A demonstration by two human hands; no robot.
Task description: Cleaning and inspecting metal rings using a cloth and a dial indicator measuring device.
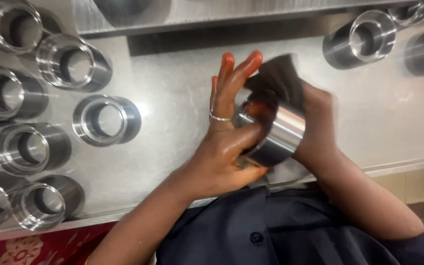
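Left hand cups a shiny metal ring above the table, thumb under, fingers straight. Right hand presses a dark cloth on its top. It looks like wiping; next, turn the ring slowly. More rings stand nearby.

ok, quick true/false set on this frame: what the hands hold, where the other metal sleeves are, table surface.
1. The left hand grips a shiny metal sleeve. True.
2. The right hand is empty and flat on the table. False: it presses a dark cloth against the sleeve.
3. More metal sleeves stand on the metal table at the person's left. True.
4. The left hand wears a ring. True.
5. No sleeves lie at the upper right. False: sleeves on their sides lie there.
6. The person wears a white shirt. False: a dark blue shirt.
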